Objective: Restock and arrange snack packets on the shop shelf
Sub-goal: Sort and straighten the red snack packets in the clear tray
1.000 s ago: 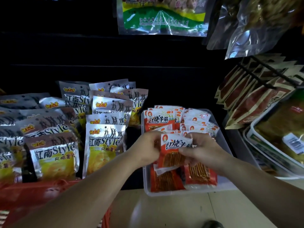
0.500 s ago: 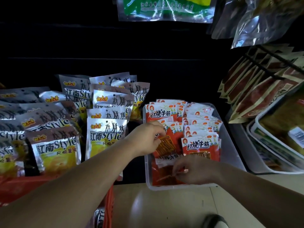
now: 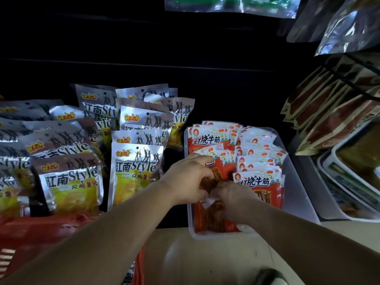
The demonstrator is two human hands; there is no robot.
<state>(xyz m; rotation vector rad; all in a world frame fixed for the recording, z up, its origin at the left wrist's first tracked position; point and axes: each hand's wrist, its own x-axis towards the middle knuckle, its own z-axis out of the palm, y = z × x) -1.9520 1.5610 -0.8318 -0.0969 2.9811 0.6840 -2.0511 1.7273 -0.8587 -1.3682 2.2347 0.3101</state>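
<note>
In the clear tray (image 3: 298,192) at four o'clock, the left hand (image 3: 188,177) gripped a red packet (image 3: 224,169); the right hand (image 3: 236,199) seemingly pinched its bottom edge. A tug might topple the standing row (image 3: 259,159) at three o'clock.

1. Our left grip (image 3: 189,179) and right grip (image 3: 234,199) meet over the front left part of a clear tray (image 3: 296,192).
2. Both hold one red packet (image 3: 217,174). The left curls over its upper part and the right pinches its white lower edge.
3. More red packets (image 3: 257,157) stand upright in two rows behind and beside it, and a flat packet (image 3: 211,221) lies beneath our grips.
4. Silver chip bags (image 3: 135,167) stand in rows just left of the tray.
5. Brown packets (image 3: 329,120) hang tilted at the right.
</note>
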